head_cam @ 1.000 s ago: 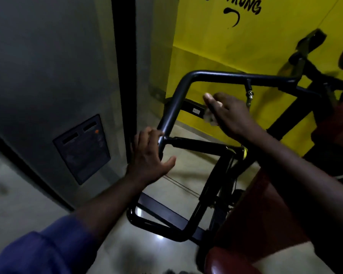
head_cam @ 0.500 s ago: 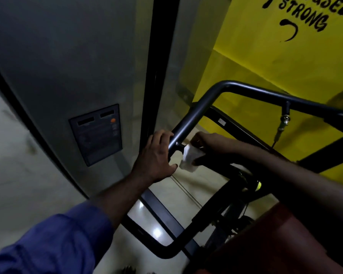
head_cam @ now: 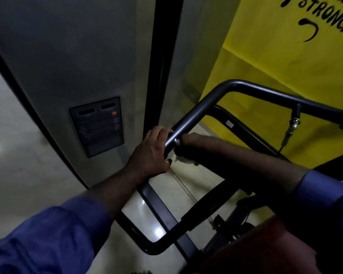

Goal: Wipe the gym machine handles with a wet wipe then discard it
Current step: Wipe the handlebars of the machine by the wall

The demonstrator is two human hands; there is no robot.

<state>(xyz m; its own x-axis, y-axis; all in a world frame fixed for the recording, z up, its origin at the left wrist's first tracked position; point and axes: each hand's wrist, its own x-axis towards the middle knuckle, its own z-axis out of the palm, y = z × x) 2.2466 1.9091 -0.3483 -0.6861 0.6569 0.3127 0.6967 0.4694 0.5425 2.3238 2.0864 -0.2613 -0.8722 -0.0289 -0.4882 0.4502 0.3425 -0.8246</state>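
Wet wipe [head_cam: 183,159] mostly hidden under the shadowed right hand [head_cam: 192,140] behind the handle [head_cam: 196,113]; wall lettering [head_cam: 325,15] cut off at top.

Dim, soft footage; glare spots on the floor [head_cam: 158,232], edges bowed.

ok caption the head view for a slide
Left hand grips the grey bar while right hand holds a wet wipe beside it
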